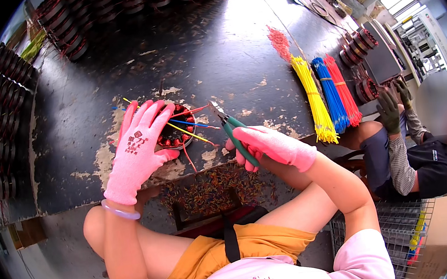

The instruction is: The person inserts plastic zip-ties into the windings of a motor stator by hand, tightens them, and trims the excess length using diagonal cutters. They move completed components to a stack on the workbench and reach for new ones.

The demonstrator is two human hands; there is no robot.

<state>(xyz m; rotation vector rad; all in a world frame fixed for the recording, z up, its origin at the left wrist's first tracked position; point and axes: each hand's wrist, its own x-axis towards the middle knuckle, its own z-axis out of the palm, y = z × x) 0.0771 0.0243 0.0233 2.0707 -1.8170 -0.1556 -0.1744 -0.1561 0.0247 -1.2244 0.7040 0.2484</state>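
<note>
Head view: left hand (139, 143) spread on stator (173, 140) near table edge (72, 204); right hand (273, 145) gripping pliers (231, 130); wide tabletop (214, 48) beyond.

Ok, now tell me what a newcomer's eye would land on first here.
Probably the pink-gloved left hand, lying over a dark wound ring with coloured wires sticking out, and the matching right hand beside it, holding green-handled pliers, both near the middle of the view. Next would likely come the yellow bundle, blue bundle and red bundle, lying side by side on the worn black tabletop, to the right.
</note>
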